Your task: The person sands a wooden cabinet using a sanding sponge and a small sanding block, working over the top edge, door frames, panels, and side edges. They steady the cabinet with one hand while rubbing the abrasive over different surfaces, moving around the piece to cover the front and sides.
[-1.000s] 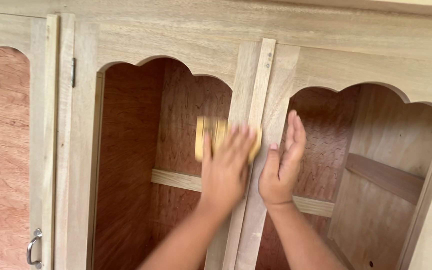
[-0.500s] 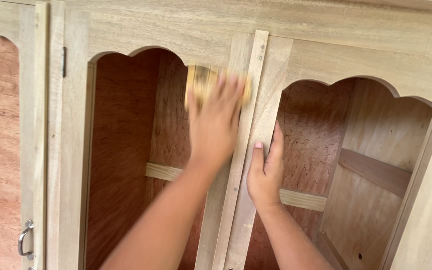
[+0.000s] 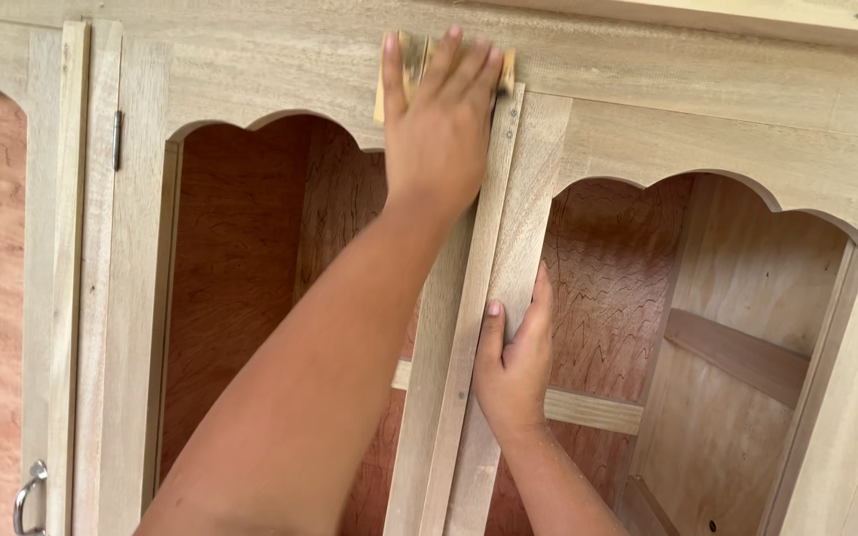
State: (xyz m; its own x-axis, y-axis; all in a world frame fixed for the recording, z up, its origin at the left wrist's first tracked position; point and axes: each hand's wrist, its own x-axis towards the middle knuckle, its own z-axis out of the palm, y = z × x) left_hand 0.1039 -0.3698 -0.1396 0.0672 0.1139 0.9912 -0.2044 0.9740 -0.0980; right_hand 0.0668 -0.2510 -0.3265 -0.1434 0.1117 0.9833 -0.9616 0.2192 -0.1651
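Note:
My left hand is raised high and presses a yellow sanding block flat against the top of the pale wooden cabinet's middle stile, where it meets the top rail. Only the block's edges show around my fingers. Lower down, my right hand grips the edge of the right door's stile, thumb on the front and fingers curled around into the arched opening.
Two arched door openings show a reddish plywood back and inner shelf rails. A further door at the far left carries a metal handle. A small hinge sits on the left frame.
My left hand has slid the sanding block upward along the middle stile to the top rail. My right hand has dropped lower and closed around the stile's edge.

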